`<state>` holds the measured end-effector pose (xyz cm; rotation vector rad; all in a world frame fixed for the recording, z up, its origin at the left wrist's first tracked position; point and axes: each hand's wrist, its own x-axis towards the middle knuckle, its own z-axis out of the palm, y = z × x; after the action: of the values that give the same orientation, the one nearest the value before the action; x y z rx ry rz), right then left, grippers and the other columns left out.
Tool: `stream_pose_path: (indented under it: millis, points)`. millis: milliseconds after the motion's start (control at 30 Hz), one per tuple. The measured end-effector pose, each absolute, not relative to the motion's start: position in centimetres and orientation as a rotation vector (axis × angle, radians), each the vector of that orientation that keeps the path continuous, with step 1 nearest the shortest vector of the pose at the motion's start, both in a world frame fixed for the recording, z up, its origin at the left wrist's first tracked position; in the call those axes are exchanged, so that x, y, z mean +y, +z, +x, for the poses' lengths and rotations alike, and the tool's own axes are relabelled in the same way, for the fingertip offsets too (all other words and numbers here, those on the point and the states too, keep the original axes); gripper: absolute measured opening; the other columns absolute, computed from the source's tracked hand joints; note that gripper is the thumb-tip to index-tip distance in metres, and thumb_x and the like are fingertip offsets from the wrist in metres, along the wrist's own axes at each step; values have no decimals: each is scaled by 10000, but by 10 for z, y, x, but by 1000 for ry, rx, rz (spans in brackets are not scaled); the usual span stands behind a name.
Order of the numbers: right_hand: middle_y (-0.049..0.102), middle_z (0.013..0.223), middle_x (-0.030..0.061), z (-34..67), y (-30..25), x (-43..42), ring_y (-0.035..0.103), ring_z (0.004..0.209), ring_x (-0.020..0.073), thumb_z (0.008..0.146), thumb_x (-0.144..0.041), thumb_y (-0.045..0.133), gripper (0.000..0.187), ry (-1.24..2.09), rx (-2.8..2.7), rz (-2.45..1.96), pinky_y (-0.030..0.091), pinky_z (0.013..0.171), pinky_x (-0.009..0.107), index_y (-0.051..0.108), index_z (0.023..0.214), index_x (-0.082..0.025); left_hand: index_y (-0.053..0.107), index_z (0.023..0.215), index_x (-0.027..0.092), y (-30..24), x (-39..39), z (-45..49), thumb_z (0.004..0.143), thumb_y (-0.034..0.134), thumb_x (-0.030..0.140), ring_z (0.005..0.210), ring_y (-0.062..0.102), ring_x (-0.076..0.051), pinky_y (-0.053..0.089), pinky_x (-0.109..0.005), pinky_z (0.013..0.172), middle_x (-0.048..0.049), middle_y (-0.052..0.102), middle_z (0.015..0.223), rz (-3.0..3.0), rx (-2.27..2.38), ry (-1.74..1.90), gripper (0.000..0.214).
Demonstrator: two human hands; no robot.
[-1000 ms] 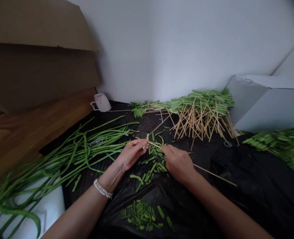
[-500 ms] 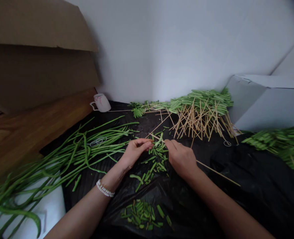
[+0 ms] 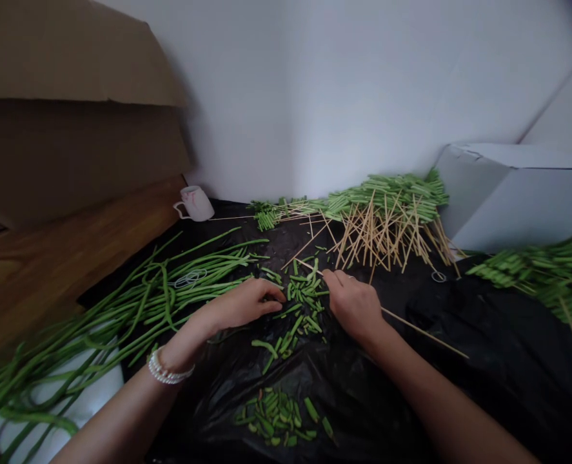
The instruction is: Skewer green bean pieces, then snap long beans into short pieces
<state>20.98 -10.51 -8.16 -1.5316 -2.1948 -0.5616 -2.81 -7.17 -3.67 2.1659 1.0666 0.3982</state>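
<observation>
Bamboo skewer point(image 3: 421, 332), tip far-left, tail near-right, in pinch of right hand point(image 3: 354, 304); left hand point(image 3: 241, 304) loose-fingered over cut beans point(image 3: 305, 291).

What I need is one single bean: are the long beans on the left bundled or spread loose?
Spread loose: the long beans fan out separately across the black sheet.

The right hand point(image 3: 356, 306) grips a bamboo skewer point(image 3: 424, 333) — the left hand point(image 3: 240, 304) lies palm-down beside cut bean pieces point(image 3: 301, 298).

Right hand point(image 3: 353, 306) hides part of the skewer point(image 3: 424, 333).
</observation>
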Motion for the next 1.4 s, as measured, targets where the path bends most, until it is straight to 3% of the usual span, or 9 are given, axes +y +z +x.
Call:
stream_pose_path:
  millis: [233,400,533,700,933,1100,1233,1400]
  points:
    - [656,799,35,214,-83,-103,565,668,152,905,-115,485,236,-575,-2135,-1517,282,569,284,658,1058,-166,788,773,232,-71,-35,2,757,696,139,734,622,-197,435,-275,756,-55,722,791,2318,1263,820,131]
    - [655,798,26,214,-84,-101,560,663,149,895,-114,498,242,-568,-2140,-1521,275,559,287,665,1059,-174,768,901,200,-90,-26,11,834,633,166,857,620,-209,452,-301,815,-66,700,892,2494,1364,640,154]
    - [649,777,28,213,-84,-102,550,648,149,887,-111,500,247,-611,-2131,-1484,269,559,284,671,1056,-167,743,883,185,-91,-23,10,872,589,165,876,610,-200,452,-304,843,-68,687,899,2571,1277,570,156]
    - [647,760,31,213,-83,-102,539,632,148,880,-96,488,267,-622,-2130,-1462,266,553,286,671,1065,-157,683,869,180,-92,-26,9,889,548,142,865,586,-199,447,-312,839,-54,661,864,2589,1233,570,141]
    - [650,752,30,214,-86,-99,543,630,148,861,-83,492,265,-586,-2131,-1465,269,557,287,680,1033,-154,679,1047,158,-92,-33,1,895,534,131,902,591,-216,450,-345,872,-89,653,941,2520,1218,653,211]
    - [640,731,22,212,-89,-100,537,609,145,854,-71,489,277,-592,-2137,-1420,274,555,287,686,1031,-154,718,903,169,-91,-34,1,871,557,135,862,611,-200,454,-319,834,-76,673,903,2255,1285,898,168]
    - [638,729,18,210,-89,-103,533,600,145,844,-64,486,327,-602,-2147,-1374,292,560,286,679,1094,-152,715,878,167,-92,-35,4,834,641,224,810,632,-183,463,-298,785,-58,720,870,1700,1230,1066,104]
    - [642,738,23,210,-87,-104,540,609,144,835,-47,468,366,-590,-2155,-1346,304,571,286,677,1120,-142,715,879,157,-89,-38,6,727,788,337,777,626,-122,462,-229,744,-38,720,855,1078,933,1115,247]
